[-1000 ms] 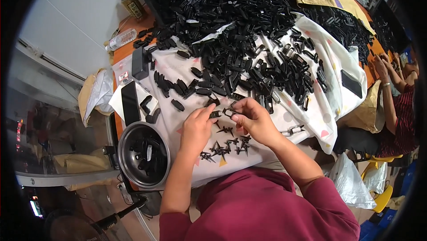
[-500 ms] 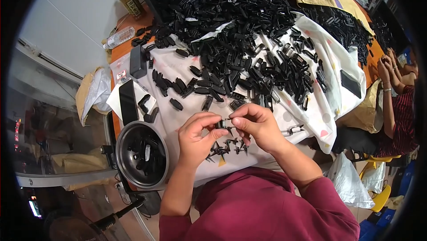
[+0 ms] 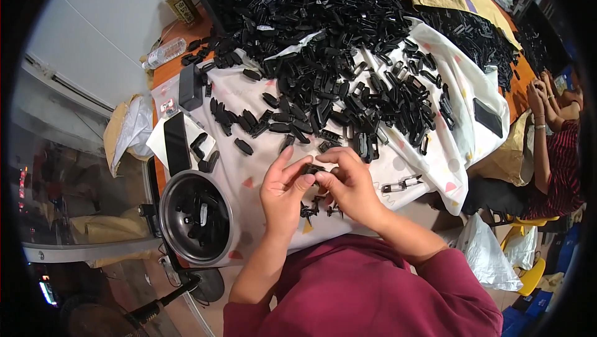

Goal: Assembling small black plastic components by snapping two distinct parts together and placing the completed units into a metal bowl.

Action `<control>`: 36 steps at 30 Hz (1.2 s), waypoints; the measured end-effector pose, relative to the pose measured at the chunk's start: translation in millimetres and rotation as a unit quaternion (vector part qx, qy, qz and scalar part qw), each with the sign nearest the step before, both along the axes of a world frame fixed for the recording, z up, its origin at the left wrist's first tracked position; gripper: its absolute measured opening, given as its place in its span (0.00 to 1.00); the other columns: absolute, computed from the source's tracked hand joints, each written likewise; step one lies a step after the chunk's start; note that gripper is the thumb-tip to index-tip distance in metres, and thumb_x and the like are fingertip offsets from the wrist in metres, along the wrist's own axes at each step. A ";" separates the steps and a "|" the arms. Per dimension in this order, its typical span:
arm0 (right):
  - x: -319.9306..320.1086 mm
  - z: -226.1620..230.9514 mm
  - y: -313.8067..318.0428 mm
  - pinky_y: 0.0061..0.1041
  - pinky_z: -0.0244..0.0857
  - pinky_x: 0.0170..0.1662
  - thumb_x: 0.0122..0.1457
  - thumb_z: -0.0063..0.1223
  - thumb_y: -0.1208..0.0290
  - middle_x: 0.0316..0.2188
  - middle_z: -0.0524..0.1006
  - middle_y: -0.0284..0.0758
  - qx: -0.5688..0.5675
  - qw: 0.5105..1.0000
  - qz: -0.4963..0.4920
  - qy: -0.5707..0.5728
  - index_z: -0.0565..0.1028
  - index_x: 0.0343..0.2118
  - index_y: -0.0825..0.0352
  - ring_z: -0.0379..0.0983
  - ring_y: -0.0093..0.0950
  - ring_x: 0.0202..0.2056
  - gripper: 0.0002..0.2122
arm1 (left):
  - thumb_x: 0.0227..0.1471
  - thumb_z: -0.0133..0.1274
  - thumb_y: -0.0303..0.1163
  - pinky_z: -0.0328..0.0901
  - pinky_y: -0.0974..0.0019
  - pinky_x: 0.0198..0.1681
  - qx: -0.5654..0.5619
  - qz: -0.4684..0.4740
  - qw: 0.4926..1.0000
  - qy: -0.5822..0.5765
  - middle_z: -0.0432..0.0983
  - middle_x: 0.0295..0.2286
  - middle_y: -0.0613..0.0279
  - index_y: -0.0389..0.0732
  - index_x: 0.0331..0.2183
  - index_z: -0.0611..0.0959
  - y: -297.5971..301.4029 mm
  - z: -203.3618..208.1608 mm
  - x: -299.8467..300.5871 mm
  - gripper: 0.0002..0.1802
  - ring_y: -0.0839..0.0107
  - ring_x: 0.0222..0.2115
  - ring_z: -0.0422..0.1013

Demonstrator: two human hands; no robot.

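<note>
Between the fingertips of both hands is a small black plastic part (image 3: 315, 168), mostly covered by the fingers. My left hand (image 3: 283, 192) pinches it from the left, thumb against it and some fingers lifted. From the right, my right hand (image 3: 349, 186) closes on the same part with thumb and fingers. Several small spiky black pieces (image 3: 308, 210) lie on the cloth just below my hands. Beyond them, a big heap of black clip-like plastic parts (image 3: 323, 63) spreads over the table. A few slim pieces (image 3: 403, 184) lie right of my right hand.
A metal bowl (image 3: 231, 212) with black parts stands left of my arm. Behind it lie a dark phone (image 3: 177, 143) and a black box (image 3: 190, 87). Two bottles, one a clear plastic bottle (image 3: 166, 52), are far left. Another phone (image 3: 488, 118) lies right; a person's hands (image 3: 542, 95) work beyond.
My hands have come closer together around the small part, covering more of it. My left hand has shifted slightly right, and its fingers have lifted.
</note>
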State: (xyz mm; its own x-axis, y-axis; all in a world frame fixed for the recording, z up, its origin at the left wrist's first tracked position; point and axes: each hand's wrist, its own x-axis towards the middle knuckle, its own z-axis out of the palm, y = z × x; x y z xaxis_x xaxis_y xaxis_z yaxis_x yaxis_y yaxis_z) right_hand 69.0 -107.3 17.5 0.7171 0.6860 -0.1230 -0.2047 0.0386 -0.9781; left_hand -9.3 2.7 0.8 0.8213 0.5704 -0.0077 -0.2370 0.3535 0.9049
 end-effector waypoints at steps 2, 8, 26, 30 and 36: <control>-3.6 -13.0 0.7 0.15 0.66 0.21 0.54 0.49 0.78 0.26 0.71 0.32 -0.035 0.966 -0.085 -0.241 0.68 0.36 0.72 0.69 0.18 0.23 0.08 | 0.45 0.53 0.20 0.65 0.69 0.42 0.009 0.017 0.999 0.045 0.72 0.37 0.48 0.32 0.48 0.64 -3.2 3.9 -2.1 0.26 0.70 0.37 0.70; -2.9 -14.3 2.0 0.14 0.60 0.20 0.53 0.52 0.75 0.17 0.72 0.30 -0.072 0.984 0.048 -0.154 0.69 0.33 0.72 0.68 0.15 0.19 0.08 | 0.49 0.47 0.23 0.66 0.67 0.41 -0.180 -0.004 0.983 -0.015 0.70 0.38 0.49 0.34 0.45 0.66 9.8 -15.5 -16.6 0.19 0.67 0.37 0.69; 30.7 -37.4 47.1 0.26 0.65 0.26 0.50 0.53 0.67 0.23 0.73 0.40 -0.073 0.897 0.031 -0.435 0.71 0.33 0.71 0.73 0.32 0.25 0.12 | 0.54 0.44 0.28 0.65 0.71 0.37 -0.167 0.122 0.978 -0.010 0.71 0.35 0.56 0.40 0.40 0.70 37.5 -21.6 3.7 0.10 0.72 0.35 0.68; 50.5 -50.6 72.1 0.28 0.65 0.26 0.45 0.51 0.71 0.24 0.71 0.38 -0.256 0.739 -0.030 -0.623 0.69 0.28 0.68 0.69 0.34 0.27 0.08 | 0.52 0.42 0.30 0.64 0.67 0.33 0.008 0.181 0.973 0.141 0.72 0.27 0.55 0.38 0.37 0.72 69.8 -50.1 26.7 0.10 0.67 0.30 0.70; 51.7 -40.9 60.9 0.26 0.65 0.27 0.41 0.49 0.74 0.23 0.70 0.37 -0.287 0.711 -0.029 -0.641 0.69 0.25 0.67 0.69 0.33 0.28 0.06 | 0.41 0.53 0.34 0.63 0.60 0.35 0.574 0.020 0.719 0.392 0.73 0.27 0.54 0.42 0.29 0.80 56.5 -28.1 40.2 0.10 0.55 0.33 0.69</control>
